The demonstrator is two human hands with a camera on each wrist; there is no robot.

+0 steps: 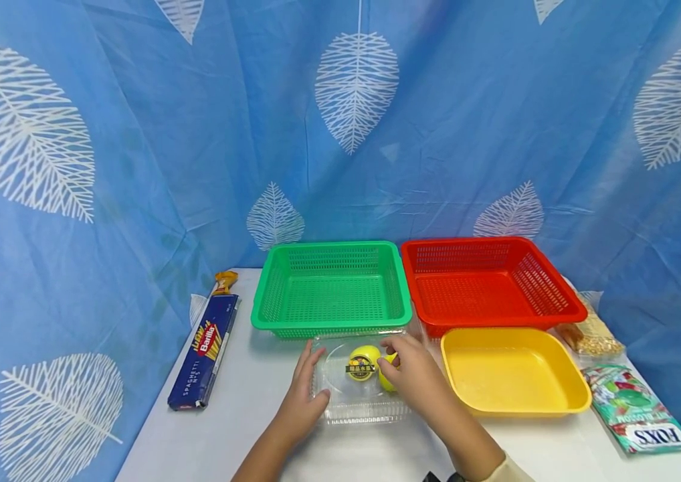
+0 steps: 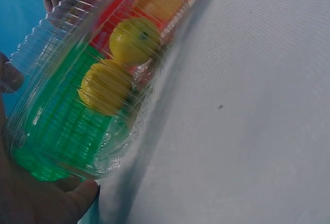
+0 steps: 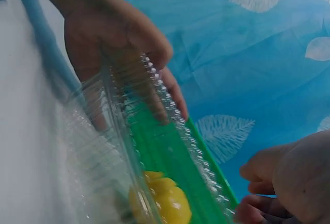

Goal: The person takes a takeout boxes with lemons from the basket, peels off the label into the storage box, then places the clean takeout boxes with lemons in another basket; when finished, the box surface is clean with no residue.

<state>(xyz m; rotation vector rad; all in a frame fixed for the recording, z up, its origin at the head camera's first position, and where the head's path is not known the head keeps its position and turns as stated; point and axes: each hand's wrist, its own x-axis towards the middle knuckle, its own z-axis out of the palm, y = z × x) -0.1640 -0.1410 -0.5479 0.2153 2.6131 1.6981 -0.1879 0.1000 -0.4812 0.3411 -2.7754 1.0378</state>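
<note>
A clear plastic clamshell box [image 1: 363,411] with a dark-and-gold label [image 1: 361,369] lies before me. Inside are two round yellow fruits: one smooth with a small stem hollow [image 2: 135,41], the other lumpy [image 2: 105,87]. At the box's left end, my left hand [image 1: 304,393] touches it with spread, fairly straight fingers, the thumb toward the near corner. My right hand [image 1: 415,373] reaches over the right end, its fingers bent close to the rim and partly covering one fruit. In the right wrist view, the right fingertips [image 3: 248,213] are right at the ridged rim.
Behind the box stand a green basket [image 1: 333,323] and a red basket [image 1: 500,318]; a yellow tub [image 1: 515,404] sits to the right. A blue spaghetti box [image 1: 203,355] and small orange packet [image 1: 225,281] lie left. Farther right are a grain bag [image 1: 593,335] and green packet [image 1: 632,405].
</note>
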